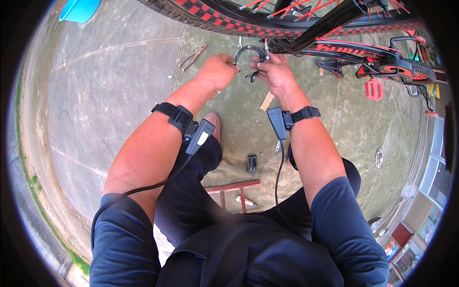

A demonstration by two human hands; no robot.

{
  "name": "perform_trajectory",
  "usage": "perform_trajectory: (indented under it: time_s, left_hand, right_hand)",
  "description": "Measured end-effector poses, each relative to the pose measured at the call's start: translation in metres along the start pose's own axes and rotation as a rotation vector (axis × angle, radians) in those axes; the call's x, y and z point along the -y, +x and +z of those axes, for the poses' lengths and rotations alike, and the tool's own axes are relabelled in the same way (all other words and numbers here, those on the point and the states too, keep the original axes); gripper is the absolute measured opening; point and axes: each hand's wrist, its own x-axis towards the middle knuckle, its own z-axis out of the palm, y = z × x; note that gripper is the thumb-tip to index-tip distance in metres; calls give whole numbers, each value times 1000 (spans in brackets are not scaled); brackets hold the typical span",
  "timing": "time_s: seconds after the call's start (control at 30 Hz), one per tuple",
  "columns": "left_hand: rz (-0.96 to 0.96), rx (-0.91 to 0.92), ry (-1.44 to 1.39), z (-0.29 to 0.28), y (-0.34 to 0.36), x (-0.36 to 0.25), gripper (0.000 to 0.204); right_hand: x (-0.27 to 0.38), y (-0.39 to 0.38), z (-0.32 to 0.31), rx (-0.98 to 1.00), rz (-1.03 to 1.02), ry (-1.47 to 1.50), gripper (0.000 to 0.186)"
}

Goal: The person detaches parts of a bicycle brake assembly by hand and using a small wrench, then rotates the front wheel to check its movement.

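My left hand (221, 71) is closed on the left end of a curved black bicycle part (248, 49), which looks like a brake piece with cable. My right hand (275, 74) holds the right side of that part between bent fingers, with a thin cable and a smaller dark piece hanging by it. Both hands are just below the front wheel (215, 16), with its red-checked tyre, and the black fork (325, 31) of a red-and-black bicycle. Pliers (191, 58) lie on the concrete left of my left hand.
The bicycle's frame and red pedal (373, 90) extend to the right. A blue basin (79, 9) stands at upper left. A cardboard strip (267, 101), a small black object (252, 163), a tube (245, 201) and a wooden frame (232, 184) lie on the ground near my legs.
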Motion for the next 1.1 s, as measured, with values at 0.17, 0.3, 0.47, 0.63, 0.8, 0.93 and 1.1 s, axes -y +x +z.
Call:
perform_trajectory:
  time_s: [0.17,0.3,0.47,0.63,0.8,0.93,1.1]
  left_hand:
    - [2,-1,-26,-1,-6,-6,46]
    - [25,-10,-31,0,-3,-1,45]
    - [54,-33,-33,2,0,2,44]
    - [31,-40,-80,1,-5,-13,43]
    - [84,-51,-171,-7,-4,-14,43]
    - [196,-120,-82,-7,-2,-10,43]
    - [210,-226,52,-18,-3,-21,38]
  right_hand:
    - [0,-3,2,-25,0,-16,42]
    - [1,-5,4,-25,0,-24,43]
    - [-3,-4,10,-22,-5,-56,42]
    - [-3,0,21,-4,-13,-69,43]
    - [4,9,43,1,-116,0,29]
    - [3,14,53,1,-139,55,10]
    - [18,7,70,-11,-122,173,12]
